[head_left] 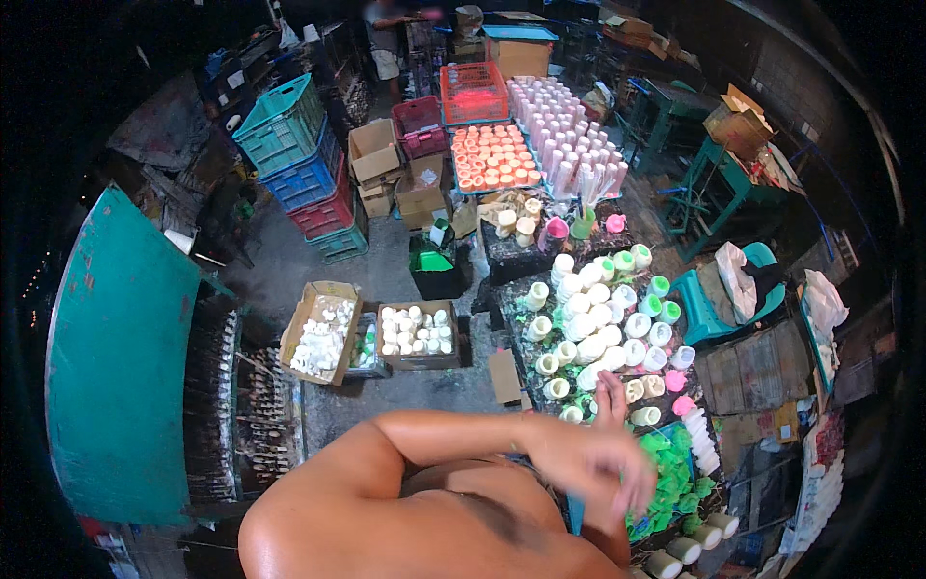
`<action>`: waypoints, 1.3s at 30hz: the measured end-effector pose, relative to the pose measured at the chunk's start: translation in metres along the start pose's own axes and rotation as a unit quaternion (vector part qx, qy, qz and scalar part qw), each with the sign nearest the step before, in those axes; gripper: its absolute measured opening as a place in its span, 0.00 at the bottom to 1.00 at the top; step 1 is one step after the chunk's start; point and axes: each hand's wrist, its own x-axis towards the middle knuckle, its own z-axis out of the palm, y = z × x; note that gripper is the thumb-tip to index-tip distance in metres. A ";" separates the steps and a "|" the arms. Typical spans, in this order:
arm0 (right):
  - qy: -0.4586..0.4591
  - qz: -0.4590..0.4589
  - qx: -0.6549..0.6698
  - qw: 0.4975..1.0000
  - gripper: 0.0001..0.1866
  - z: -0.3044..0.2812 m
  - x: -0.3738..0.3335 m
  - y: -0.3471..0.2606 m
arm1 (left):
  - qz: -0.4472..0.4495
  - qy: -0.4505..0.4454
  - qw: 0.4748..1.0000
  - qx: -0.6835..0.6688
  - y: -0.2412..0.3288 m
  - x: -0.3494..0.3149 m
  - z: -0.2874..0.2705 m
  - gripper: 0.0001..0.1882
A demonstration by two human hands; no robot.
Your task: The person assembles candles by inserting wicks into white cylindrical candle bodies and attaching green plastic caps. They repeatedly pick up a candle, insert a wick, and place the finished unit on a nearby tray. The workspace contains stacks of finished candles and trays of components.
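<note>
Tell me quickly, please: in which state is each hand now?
Left hand: blurred, in front of the right; open or closed cannot be told.
Right hand: partly hidden behind the left; its state cannot be told.

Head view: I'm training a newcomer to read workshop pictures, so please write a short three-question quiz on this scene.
1. Which colour is the loose pile beside the left hand?
a) orange
b) green
c) blue
2. True or false: in the stack of crates, the blue crate is on top.
3. Fill in: in the picture, the plastic chair stands to the ____ of the white containers.

Key: 1. b; 2. false, a green crate tops it; 3. right.
</note>
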 end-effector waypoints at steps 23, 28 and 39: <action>-0.245 0.039 0.245 0.937 0.35 0.290 0.018 -0.040 | -0.046 0.738 0.650 0.175 -0.022 -0.206 0.022 0.31; -0.372 0.087 0.158 0.911 0.40 0.305 -0.063 -0.096 | 0.084 0.803 0.590 -0.005 -0.016 -0.288 -0.019 0.35; -0.266 0.229 0.107 0.930 0.47 0.334 -0.048 -0.053 | 0.023 0.792 0.607 -0.055 -0.052 -0.303 0.027 0.27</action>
